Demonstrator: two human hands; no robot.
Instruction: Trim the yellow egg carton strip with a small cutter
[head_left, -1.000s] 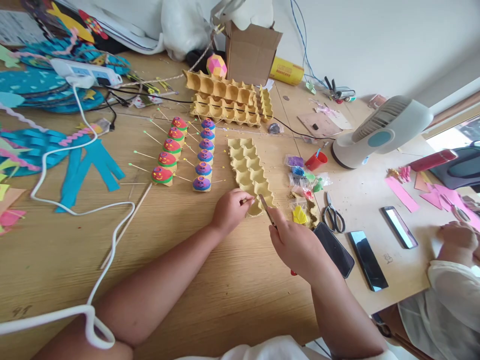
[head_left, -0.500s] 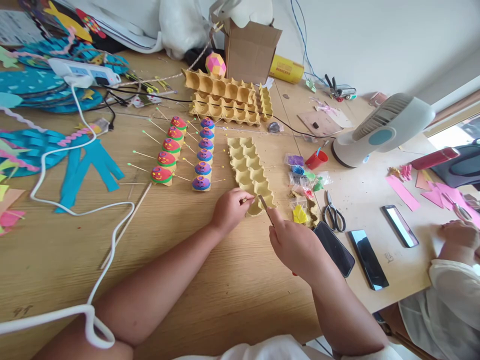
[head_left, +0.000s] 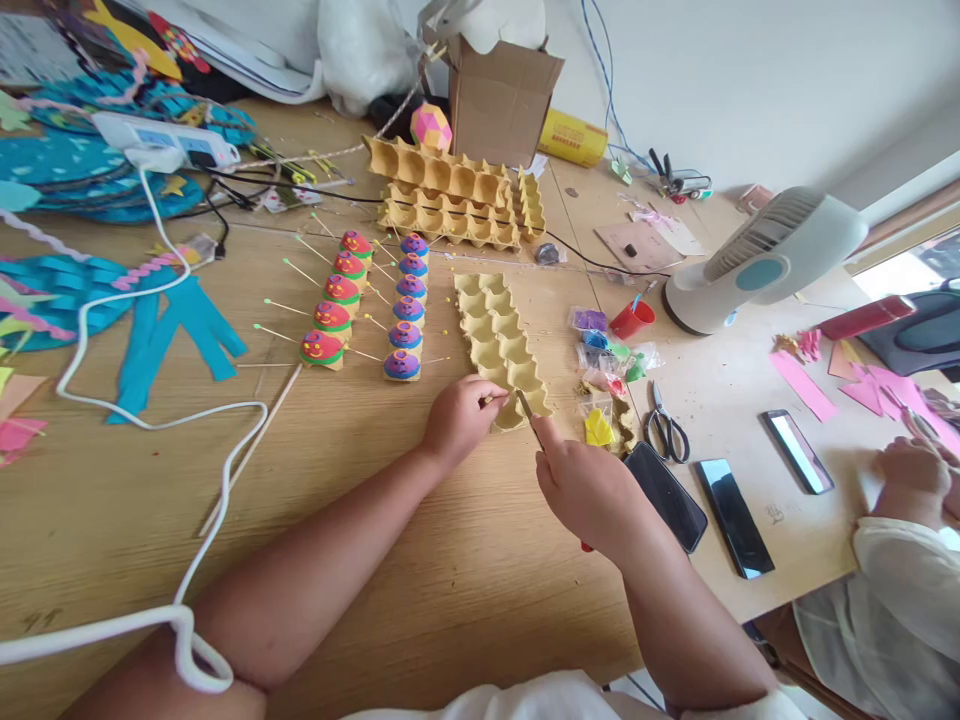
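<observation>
A yellow egg carton (head_left: 504,325) with two rows of cups lies open side up in front of me. My left hand (head_left: 463,420) is closed, thumb and fingers pinching the carton's near left edge. In my right hand (head_left: 589,490) is a knife (head_left: 525,404), its thin blade against the near end of the carton. A bit of red, possibly the handle's end, shows below that fist. Left of the carton stand two painted egg-carton caterpillars: a red and green one (head_left: 332,317) and a purple and blue one (head_left: 409,307), with thin sticks poking out.
More egg cartons (head_left: 450,215) lie at the back by a cardboard box (head_left: 499,100). To the right are a white fan (head_left: 757,260), a red cup (head_left: 632,318), clay packets (head_left: 598,428), scissors (head_left: 666,430) and phones (head_left: 735,520). A white cable (head_left: 150,425) crosses the left; a co-worker's hands (head_left: 911,468) are far right.
Almost nothing differs. My right hand and the knife have shifted very slightly left, and the whole view has drifted a little. Both hands keep their grip.
</observation>
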